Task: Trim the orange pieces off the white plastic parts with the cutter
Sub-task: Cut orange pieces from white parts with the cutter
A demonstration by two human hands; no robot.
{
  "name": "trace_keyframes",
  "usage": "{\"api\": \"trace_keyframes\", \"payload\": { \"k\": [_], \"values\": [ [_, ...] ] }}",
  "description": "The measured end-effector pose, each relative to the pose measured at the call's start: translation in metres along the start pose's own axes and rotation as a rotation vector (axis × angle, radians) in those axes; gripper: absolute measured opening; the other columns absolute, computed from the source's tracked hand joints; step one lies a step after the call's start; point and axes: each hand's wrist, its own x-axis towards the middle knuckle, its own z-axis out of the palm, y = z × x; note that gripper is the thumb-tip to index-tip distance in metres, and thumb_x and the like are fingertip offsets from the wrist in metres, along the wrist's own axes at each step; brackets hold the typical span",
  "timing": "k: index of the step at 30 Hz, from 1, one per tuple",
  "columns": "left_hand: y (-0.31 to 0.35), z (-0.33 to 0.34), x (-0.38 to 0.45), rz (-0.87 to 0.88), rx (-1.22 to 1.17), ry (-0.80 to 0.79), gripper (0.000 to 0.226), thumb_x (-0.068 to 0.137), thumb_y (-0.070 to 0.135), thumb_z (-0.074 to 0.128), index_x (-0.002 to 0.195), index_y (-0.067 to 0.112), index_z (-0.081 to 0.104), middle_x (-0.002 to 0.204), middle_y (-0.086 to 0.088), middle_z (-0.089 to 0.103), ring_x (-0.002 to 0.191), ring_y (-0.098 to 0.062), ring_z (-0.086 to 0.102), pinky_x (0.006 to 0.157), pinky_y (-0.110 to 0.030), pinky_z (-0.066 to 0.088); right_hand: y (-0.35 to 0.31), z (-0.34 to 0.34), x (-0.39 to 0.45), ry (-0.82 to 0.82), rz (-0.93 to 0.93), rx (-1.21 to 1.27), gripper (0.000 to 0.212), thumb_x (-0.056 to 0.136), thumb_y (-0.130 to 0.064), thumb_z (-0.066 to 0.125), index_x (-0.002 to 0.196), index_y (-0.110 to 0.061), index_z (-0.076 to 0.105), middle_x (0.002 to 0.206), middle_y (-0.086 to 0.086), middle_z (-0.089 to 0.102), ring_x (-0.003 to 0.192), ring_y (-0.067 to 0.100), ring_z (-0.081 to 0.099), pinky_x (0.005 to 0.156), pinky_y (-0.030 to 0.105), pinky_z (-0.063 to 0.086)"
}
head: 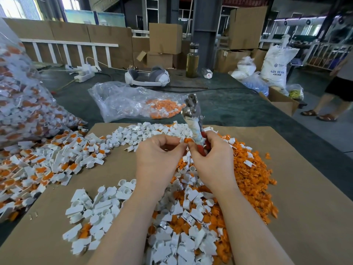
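Both hands meet above the card sheet [286, 188], centre of scene. Right hand [214, 161] grips the cutter [193, 119] by its red handles, jaws up and pointing far, not on any part. Left hand [158, 157] pinches a small orange piece [186, 140] at its fingertips, touching the right fingers; whether a white part is attached: cannot tell. Step in hand, as judged: piece coming away from the part. To do well: set blades flush at the orange/white joint, support part w/ left hand, fingers off the blades, drop offcut on the orange pile [248, 169] at right. White parts [107, 207] lie near and left. Untrimmed stock [38, 169] at far left, spilling from a big clear bag [23, 104]. Second clear bag [133, 102], far centre, holds orange and white pcs.
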Motion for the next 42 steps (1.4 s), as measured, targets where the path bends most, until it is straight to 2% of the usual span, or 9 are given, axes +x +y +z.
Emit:
{"api": "trace_keyframes", "payload": {
  "k": [5, 12, 17, 20, 25, 28, 34, 37, 42],
  "values": [
    [-0.003, 0.001, 0.000, 0.064, 0.088, -0.011, 0.011, 0.080, 0.022, 0.080, 0.072, 0.029, 0.076, 0.067, 0.016, 0.072, 0.067, -0.002, 0.069, 0.060, -0.014, 0.055, -0.002, 0.000, 0.000, -0.011, -0.012, -0.057, 0.013, 0.087, -0.024, 0.070, 0.092, -0.025, 0.058, 0.076, -0.017, 0.058, 0.072, 0.008, 0.061, 0.063, 0.030, 0.054],
    [-0.005, 0.005, 0.003, 0.049, 0.125, 0.028, 0.011, 0.078, 0.023, 0.081, 0.072, 0.029, 0.073, 0.066, 0.018, 0.071, 0.063, 0.002, 0.065, 0.053, -0.008, 0.047, 0.001, -0.001, 0.002, -0.104, 0.028, -0.050, 0.011, 0.089, -0.023, 0.067, 0.097, -0.025, 0.060, 0.081, -0.018, 0.060, 0.078, 0.007, 0.061, 0.068, 0.028, 0.053],
    [-0.007, 0.002, 0.004, 0.023, 0.086, 0.071, 0.011, 0.082, 0.028, 0.079, 0.074, 0.027, 0.071, 0.068, 0.012, 0.072, 0.067, -0.006, 0.069, 0.057, -0.020, 0.055, 0.002, -0.003, 0.004, -0.227, 0.059, 0.019, 0.008, 0.088, -0.018, 0.064, 0.096, -0.019, 0.064, 0.074, -0.009, 0.060, 0.063, 0.006, 0.055, 0.055, 0.020, 0.043],
    [-0.005, -0.001, 0.005, -0.011, -0.011, 0.056, 0.010, 0.084, 0.020, 0.078, 0.079, 0.021, 0.070, 0.069, 0.007, 0.074, 0.069, -0.011, 0.073, 0.066, -0.027, 0.058, 0.000, -0.010, 0.005, -0.294, 0.129, 0.144, 0.008, 0.088, -0.015, 0.064, 0.093, -0.020, 0.063, 0.077, 0.003, 0.062, 0.066, 0.020, 0.059, 0.060, 0.039, 0.054],
    [-0.001, -0.005, 0.006, -0.050, -0.216, 0.044, 0.006, 0.085, 0.007, 0.074, 0.084, 0.010, 0.069, 0.071, -0.002, 0.074, 0.066, -0.013, 0.074, 0.058, -0.014, 0.053, 0.002, -0.029, 0.005, -0.410, 0.274, 0.276, 0.015, 0.087, -0.011, 0.065, 0.095, -0.023, 0.066, 0.098, 0.019, 0.065, 0.086, 0.038, 0.066, 0.073, 0.058, 0.056],
    [-0.001, -0.007, 0.008, -0.062, -0.283, 0.037, 0.006, 0.087, 0.005, 0.073, 0.085, 0.009, 0.068, 0.074, -0.004, 0.074, 0.068, -0.015, 0.074, 0.059, -0.013, 0.053, 0.007, -0.036, 0.007, -0.507, 0.277, 0.203, 0.012, 0.086, -0.014, 0.067, 0.098, -0.015, 0.064, 0.102, 0.022, 0.066, 0.090, 0.036, 0.066, 0.082, 0.056, 0.054],
    [-0.003, -0.011, 0.012, -0.055, -0.364, 0.040, 0.008, 0.087, 0.003, 0.071, 0.083, 0.009, 0.068, 0.069, 0.000, 0.073, 0.066, -0.016, 0.074, 0.064, -0.018, 0.056, 0.005, -0.039, 0.007, -0.659, 0.204, 0.090, 0.035, 0.080, -0.023, 0.070, 0.107, -0.003, 0.061, 0.094, 0.021, 0.060, 0.094, 0.040, 0.060, 0.089, 0.058, 0.049],
    [-0.004, -0.013, 0.014, -0.044, -0.379, 0.032, 0.008, 0.087, 0.002, 0.070, 0.083, 0.009, 0.067, 0.067, 0.001, 0.072, 0.065, -0.014, 0.073, 0.065, -0.018, 0.057, 0.003, -0.040, 0.007, -0.711, 0.201, 0.062, 0.041, 0.075, -0.033, 0.068, 0.108, -0.009, 0.061, 0.099, 0.018, 0.062, 0.095, 0.036, 0.061, 0.090, 0.056, 0.048],
    [-0.005, -0.014, 0.015, -0.021, -0.345, 0.011, 0.009, 0.087, 0.003, 0.069, 0.083, 0.010, 0.067, 0.065, 0.004, 0.071, 0.065, -0.013, 0.073, 0.064, -0.017, 0.057, 0.005, -0.038, 0.007, -0.771, 0.187, 0.053, 0.023, 0.082, -0.030, 0.069, 0.101, -0.030, 0.056, 0.092, 0.006, 0.062, 0.089, 0.025, 0.061, 0.089, 0.046, 0.049]
  ]
}}
